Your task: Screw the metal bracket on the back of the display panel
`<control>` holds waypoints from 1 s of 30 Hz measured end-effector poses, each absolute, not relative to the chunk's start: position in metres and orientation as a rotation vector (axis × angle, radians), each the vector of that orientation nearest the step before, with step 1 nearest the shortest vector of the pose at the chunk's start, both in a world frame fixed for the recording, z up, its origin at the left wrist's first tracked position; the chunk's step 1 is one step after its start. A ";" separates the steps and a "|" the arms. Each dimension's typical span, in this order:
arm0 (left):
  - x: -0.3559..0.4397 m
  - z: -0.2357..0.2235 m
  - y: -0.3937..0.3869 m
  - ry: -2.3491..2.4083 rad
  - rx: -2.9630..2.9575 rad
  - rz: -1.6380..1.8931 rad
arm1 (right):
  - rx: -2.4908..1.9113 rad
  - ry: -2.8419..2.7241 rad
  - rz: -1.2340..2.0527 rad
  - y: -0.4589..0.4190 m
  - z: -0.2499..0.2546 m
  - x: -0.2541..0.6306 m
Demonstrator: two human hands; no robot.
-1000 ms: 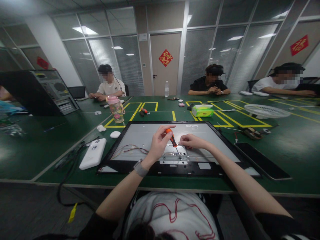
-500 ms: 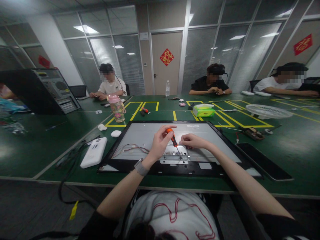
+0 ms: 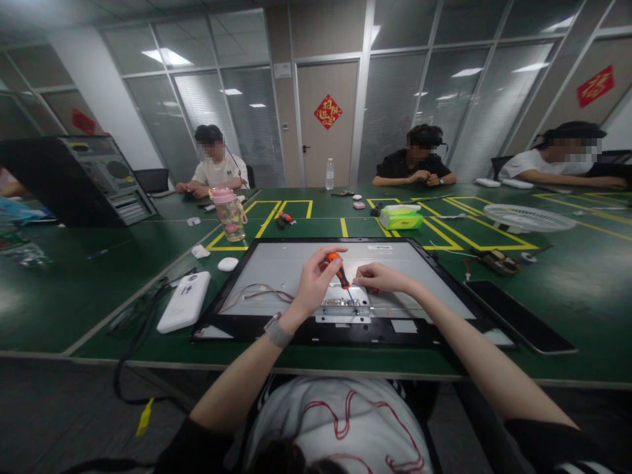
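A flat display panel [image 3: 266,263], grey-backed with a black frame, lies on the table in front of me. My left hand [image 3: 315,280] is closed around the orange and black handle of a screwdriver [image 3: 344,275]. The shaft slants down to a metal bracket [image 3: 343,320] near the panel's front edge. Beside the bracket, my right hand [image 3: 380,278] rests on the panel with its fingers curled inward. Whatever its fingertips may pinch is hidden. Thin wires [image 3: 259,289] lie across the panel to the left of my left hand.
Left of the panel are a white power bank [image 3: 185,303], a white round case [image 3: 228,264] and a pink-lidded bottle [image 3: 230,217]. A black phone [image 3: 518,316] lies at right, with a tissue pack [image 3: 401,218] and white fan guard [image 3: 528,218] beyond. Several people sit across the table.
The camera view shifts slightly. Both hands and the screwdriver keep nearly the same place on the panel.
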State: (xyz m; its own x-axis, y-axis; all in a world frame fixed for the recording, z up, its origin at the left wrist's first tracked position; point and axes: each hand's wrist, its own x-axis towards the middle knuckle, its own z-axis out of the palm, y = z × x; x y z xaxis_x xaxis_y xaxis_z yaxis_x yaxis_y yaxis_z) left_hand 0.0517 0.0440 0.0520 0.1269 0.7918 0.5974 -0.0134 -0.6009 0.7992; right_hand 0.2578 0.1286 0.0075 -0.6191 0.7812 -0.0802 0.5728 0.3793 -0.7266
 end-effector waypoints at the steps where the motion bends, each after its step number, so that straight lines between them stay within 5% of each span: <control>1: 0.052 0.052 0.044 0.754 1.743 1.546 | -1.188 -2.368 1.078 0.129 0.007 0.258; 30: 0.052 0.053 0.043 0.735 1.737 1.552 | -1.208 -2.370 1.085 0.129 0.007 0.258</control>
